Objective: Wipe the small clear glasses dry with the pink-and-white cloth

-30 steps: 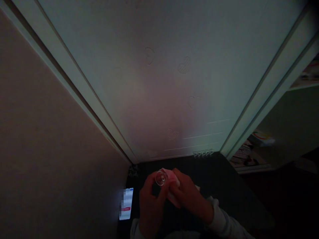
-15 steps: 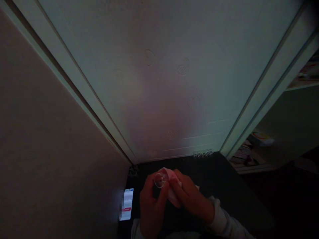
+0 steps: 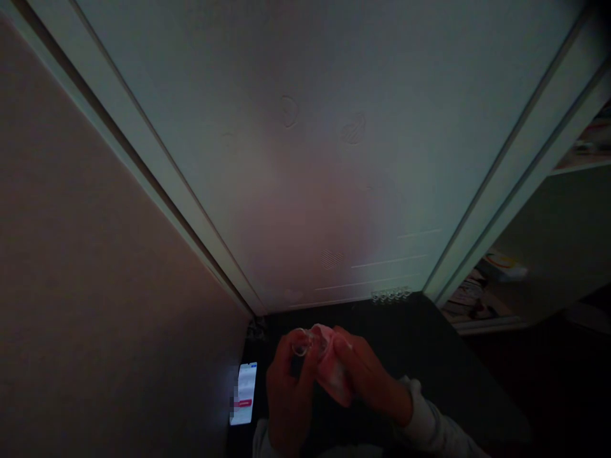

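Glass [image 3: 300,348] and cloth [image 3: 333,376] held over a dark, dimly lit table [image 3: 429,362].
Left hand [image 3: 289,385] pinches the glass; just right of it, right hand [image 3: 371,376] grips the cloth against it. Lit phone [image 3: 245,389] at left, pale panel [image 3: 315,172] far side.

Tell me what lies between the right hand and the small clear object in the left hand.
In the head view, the pink cloth lies there: the right hand grips it, and it meets the clear object.
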Available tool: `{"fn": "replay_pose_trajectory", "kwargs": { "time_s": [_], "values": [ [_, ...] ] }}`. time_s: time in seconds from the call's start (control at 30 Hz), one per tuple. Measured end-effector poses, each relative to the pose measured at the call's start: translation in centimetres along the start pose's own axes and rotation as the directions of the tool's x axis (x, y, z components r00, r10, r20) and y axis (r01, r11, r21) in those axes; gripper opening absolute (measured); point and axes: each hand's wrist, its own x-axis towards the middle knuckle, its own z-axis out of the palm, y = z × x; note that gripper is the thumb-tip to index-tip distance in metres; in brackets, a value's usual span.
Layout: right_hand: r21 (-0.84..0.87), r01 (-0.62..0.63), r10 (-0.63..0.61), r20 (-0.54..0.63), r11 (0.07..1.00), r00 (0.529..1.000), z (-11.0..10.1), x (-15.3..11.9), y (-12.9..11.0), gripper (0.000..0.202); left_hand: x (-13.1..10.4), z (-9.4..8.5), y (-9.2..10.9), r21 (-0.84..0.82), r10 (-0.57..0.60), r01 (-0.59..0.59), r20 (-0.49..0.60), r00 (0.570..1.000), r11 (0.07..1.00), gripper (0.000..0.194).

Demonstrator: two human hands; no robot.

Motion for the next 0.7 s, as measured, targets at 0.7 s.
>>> {"fn": "replay_pose_trajectory", "kwargs": {
  "time_s": [0.7],
  "values": [
    [-0.149,-0.118,0.106,-0.083,0.982,0.991,0.5,1.9,-0.1,0.038,0.9,0.5,-0.4,0.132,0.147,-0.150,0.037,0.989,0.980,0.012]
  ]
}}
